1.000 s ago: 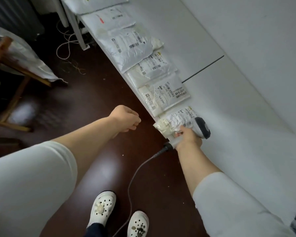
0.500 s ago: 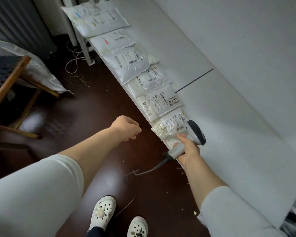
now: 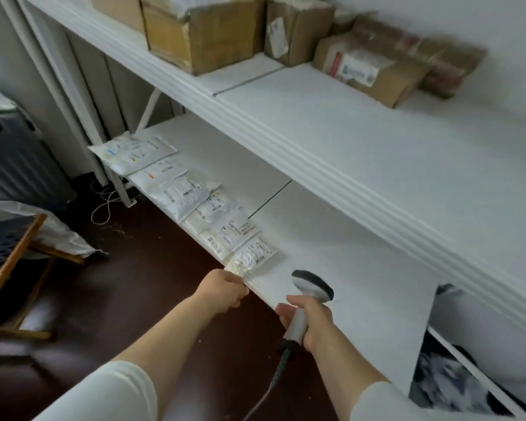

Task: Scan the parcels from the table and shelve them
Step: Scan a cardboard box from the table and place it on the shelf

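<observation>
- the nearest parcel [image 3: 254, 256], a crinkled pale bag with a printed label, is seen lying at the front edge of the lower white board [image 3: 346, 268], at the near end of a row.
- its near corner is pinched by the left hand [image 3: 222, 291], the fingers being curled tight upon it; the hand is placed at 7 o'clock from the parcel, just off the board's edge.
- the scanner [image 3: 310, 288] is gripped round its handle by the right hand [image 3: 312, 322], the fingers being wrapped closed on it; its dark-rimmed head is held above the board, at 4 o'clock from the parcel and apart from it.
- a cable [image 3: 274, 381] is seen hanging from the handle's base toward 7 o'clock.
- a row of parcels [image 3: 182, 196] is laid overlapping along the board's front edge, running toward 10 o'clock from the nearest one.
- an upper shelf [image 3: 316, 123] is seen above, with cardboard boxes [image 3: 201, 34] stood on it at 12 and 1 o'clock of the view.
- a dark floor [image 3: 119, 299] is seen below the hands.
</observation>
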`<act>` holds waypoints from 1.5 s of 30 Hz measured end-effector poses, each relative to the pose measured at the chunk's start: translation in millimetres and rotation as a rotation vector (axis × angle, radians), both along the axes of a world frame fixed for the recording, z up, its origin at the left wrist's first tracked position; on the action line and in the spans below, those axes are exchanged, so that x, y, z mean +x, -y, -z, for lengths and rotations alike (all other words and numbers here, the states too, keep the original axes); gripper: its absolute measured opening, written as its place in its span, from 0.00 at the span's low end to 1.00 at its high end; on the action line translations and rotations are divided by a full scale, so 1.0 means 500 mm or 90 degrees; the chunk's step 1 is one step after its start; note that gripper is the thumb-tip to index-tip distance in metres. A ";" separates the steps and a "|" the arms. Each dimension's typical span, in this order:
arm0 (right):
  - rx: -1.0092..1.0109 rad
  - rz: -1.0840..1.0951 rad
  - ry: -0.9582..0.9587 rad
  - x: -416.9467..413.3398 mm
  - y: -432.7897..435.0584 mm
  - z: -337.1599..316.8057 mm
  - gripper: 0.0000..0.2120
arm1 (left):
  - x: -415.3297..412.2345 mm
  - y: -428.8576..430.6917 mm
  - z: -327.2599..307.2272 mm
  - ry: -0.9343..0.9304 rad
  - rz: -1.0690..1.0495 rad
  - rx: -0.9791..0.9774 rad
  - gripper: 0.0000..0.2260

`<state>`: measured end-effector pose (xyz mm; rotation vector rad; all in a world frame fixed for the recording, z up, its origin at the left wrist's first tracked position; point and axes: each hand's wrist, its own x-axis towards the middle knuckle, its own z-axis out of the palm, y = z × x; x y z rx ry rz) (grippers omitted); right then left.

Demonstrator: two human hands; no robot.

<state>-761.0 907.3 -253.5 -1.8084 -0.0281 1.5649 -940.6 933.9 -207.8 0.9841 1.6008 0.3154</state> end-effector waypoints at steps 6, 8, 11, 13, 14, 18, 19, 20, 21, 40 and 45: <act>0.072 0.064 0.018 0.021 0.148 -0.135 0.11 | 0.065 0.093 -0.115 0.028 0.127 0.086 0.07; 0.092 0.097 0.026 0.024 0.208 -0.169 0.12 | 0.079 0.135 -0.152 0.034 0.169 0.105 0.09; 0.113 0.152 0.036 0.027 0.302 -0.209 0.15 | 0.094 0.203 -0.196 0.031 0.251 0.125 0.07; 0.129 0.184 0.034 0.035 0.364 -0.230 0.17 | 0.109 0.247 -0.221 0.039 0.297 0.135 0.03; 0.137 0.198 0.037 0.040 0.396 -0.240 0.17 | 0.119 0.267 -0.231 0.042 0.319 0.142 0.03; 0.139 0.231 0.061 0.071 0.529 -0.283 0.10 | 0.181 0.353 -0.266 0.065 0.398 0.158 0.03; 0.141 0.242 0.071 0.082 0.563 -0.292 0.10 | 0.199 0.377 -0.273 0.071 0.419 0.159 0.03; 0.144 0.257 0.083 0.095 0.597 -0.301 0.11 | 0.218 0.403 -0.279 0.077 0.442 0.159 0.03; 0.149 0.275 0.092 0.110 0.630 -0.309 0.12 | 0.237 0.428 -0.285 0.081 0.466 0.159 0.03; 0.160 0.573 0.095 0.482 1.523 -0.360 0.04 | 0.804 1.198 -0.308 0.146 0.874 0.179 0.10; 0.166 0.663 0.115 0.569 1.789 -0.384 0.04 | 0.931 1.473 -0.328 0.173 0.987 0.164 0.02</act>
